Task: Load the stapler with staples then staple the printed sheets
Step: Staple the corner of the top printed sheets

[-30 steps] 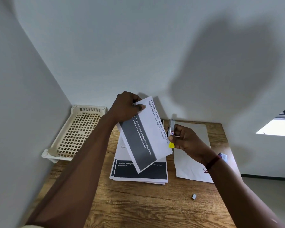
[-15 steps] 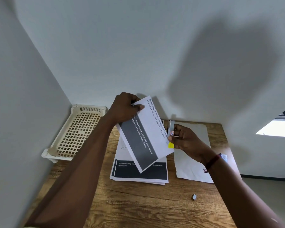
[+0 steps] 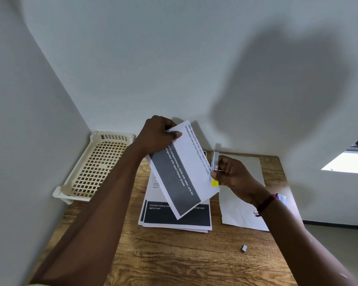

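My left hand (image 3: 157, 136) holds a set of printed sheets (image 3: 184, 170) up above the table, tilted, gripping their far corner. My right hand (image 3: 234, 176) grips a small silver stapler (image 3: 215, 162) with a yellow end, upright, its jaw against the right edge of the held sheets. A stack of printed sheets (image 3: 174, 217) with dark banners lies on the wooden table (image 3: 174, 256) below. A small strip of staples (image 3: 244, 248) rests on the table at the front right.
A cream plastic lattice tray (image 3: 95, 168) sits at the table's back left against the wall. A blank white sheet (image 3: 240, 211) lies to the right of the stack. Walls close the left and back sides; the table's right edge drops to the floor.
Both hands have shifted slightly; the stapler stays pressed against the right edge of the held sheets, which sit a little higher than before.
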